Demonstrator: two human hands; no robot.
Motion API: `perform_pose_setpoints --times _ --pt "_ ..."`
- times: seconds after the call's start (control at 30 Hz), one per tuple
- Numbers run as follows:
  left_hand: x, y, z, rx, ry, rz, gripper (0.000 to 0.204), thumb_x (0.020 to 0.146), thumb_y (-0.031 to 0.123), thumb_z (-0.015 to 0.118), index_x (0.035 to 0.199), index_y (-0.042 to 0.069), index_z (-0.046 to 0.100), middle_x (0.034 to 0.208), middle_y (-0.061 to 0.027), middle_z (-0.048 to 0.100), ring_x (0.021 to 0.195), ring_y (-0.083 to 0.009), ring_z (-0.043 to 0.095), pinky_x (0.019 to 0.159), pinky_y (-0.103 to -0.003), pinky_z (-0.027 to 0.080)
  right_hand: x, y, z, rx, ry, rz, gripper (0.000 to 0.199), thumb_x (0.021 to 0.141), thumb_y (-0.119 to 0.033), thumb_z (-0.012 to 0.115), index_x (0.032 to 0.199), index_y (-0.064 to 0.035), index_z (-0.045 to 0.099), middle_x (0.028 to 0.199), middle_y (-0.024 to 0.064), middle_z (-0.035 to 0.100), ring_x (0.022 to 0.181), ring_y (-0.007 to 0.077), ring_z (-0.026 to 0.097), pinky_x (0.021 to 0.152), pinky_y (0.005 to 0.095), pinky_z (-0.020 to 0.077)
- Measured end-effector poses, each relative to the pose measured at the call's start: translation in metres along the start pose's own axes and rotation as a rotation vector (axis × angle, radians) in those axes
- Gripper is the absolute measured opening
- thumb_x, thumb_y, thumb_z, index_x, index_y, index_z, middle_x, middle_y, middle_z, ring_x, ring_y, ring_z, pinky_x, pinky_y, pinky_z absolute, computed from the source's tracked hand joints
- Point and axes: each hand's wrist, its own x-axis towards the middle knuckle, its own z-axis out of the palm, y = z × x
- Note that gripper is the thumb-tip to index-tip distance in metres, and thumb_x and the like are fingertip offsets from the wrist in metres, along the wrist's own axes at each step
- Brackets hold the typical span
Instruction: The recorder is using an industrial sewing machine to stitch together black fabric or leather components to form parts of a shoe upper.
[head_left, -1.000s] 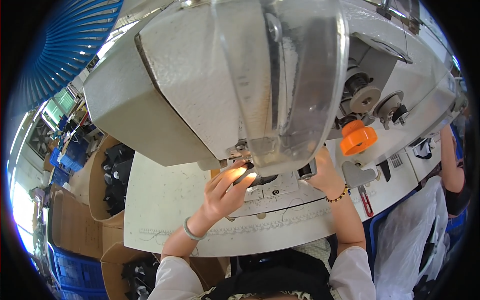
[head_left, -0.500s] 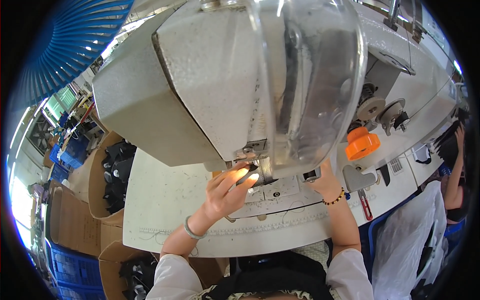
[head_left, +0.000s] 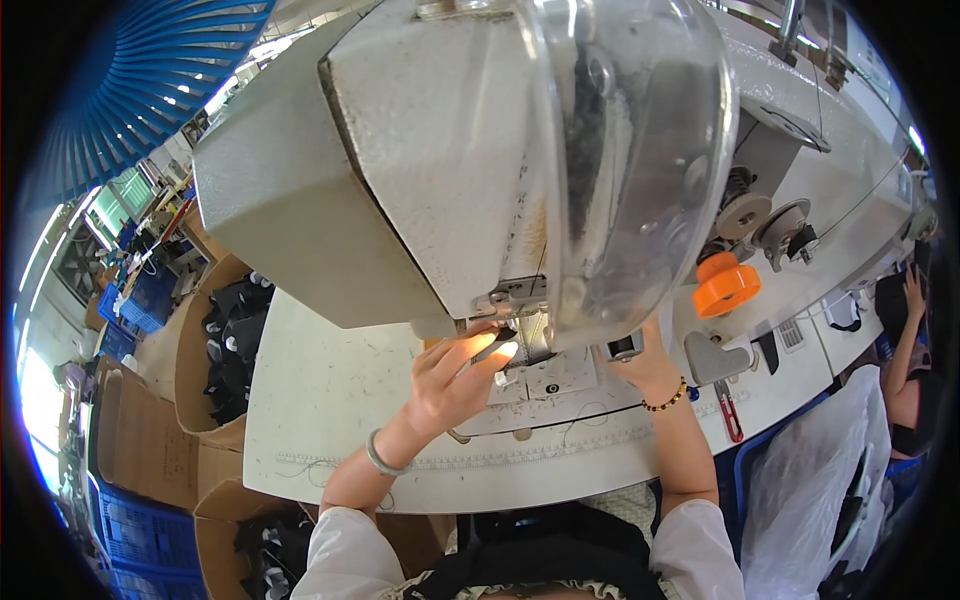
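Note:
A large pale sewing machine point(head_left: 430, 170) fills the upper middle, with a clear plastic cover point(head_left: 640, 180) on its front. My left hand point(head_left: 450, 385) is under the machine head, close to the needle area. Its thumb and fingers are closed together at a small dark piece point(head_left: 506, 334), mostly hidden, and the lamp lights the fingertips. My right hand point(head_left: 648, 372) reaches in on the other side of the needle plate point(head_left: 562, 376). Its fingers are hidden behind the clear cover and a dark metal part point(head_left: 625, 347), so what they touch does not show.
Red-handled snips point(head_left: 731, 412) lie on the white table point(head_left: 330, 400) at right, beside a grey flat lever point(head_left: 712, 358). An orange knob point(head_left: 726, 285) juts from the machine. Cardboard boxes point(head_left: 222, 540) of black pieces stand at left; a plastic bag point(head_left: 805, 470) and another person's arm point(head_left: 905, 340) are at right.
The view has shifted slightly, so the machine head sits a little further right. Both my hands keep nearly the same place and pose. The other person's arm at right has moved slightly.

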Motion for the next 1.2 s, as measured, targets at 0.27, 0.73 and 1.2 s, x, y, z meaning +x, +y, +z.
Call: perform_pose_setpoints --times 0.27,0.73,1.2 --pt "0.003 0.002 0.001 -0.007 -0.015 -0.045 0.032 0.057 -0.008 0.061 0.085 0.008 0.062 0.082 -0.0062 0.059 0.07 -0.0181 0.063 0.049 -0.024 0.044 -0.005 0.003 0.005 0.034 -0.001 0.097 0.028 0.056 0.007 0.061 0.079 -0.0075 0.058 0.087 0.0071 0.061 0.079 0.0287 0.057 0.066 0.0356 0.0473" --pt "-0.001 -0.009 0.006 0.009 0.056 -0.004 0.037 0.057 -0.008 0.059 0.087 0.013 0.064 0.082 -0.0046 0.062 0.055 -0.0129 0.056 0.043 -0.022 0.041 0.0 0.005 0.002 0.024 -0.021 0.001 0.032 0.053 0.003 0.063 0.083 -0.0086 0.062 0.085 0.007 0.061 0.078 0.0268 0.058 0.063 0.0355 0.0488" --pt "-0.009 -0.02 0.018 -0.202 0.125 -0.193 0.033 0.053 -0.011 0.059 0.081 0.006 0.065 0.08 -0.0078 0.065 0.053 -0.0172 0.054 0.05 -0.027 0.046 -0.02 0.027 0.019 0.028 -0.119 0.195 0.028 0.057 0.0 0.06 0.083 -0.0057 0.062 0.083 0.0074 0.06 0.08 0.0278 0.056 0.07 0.038 0.0452"
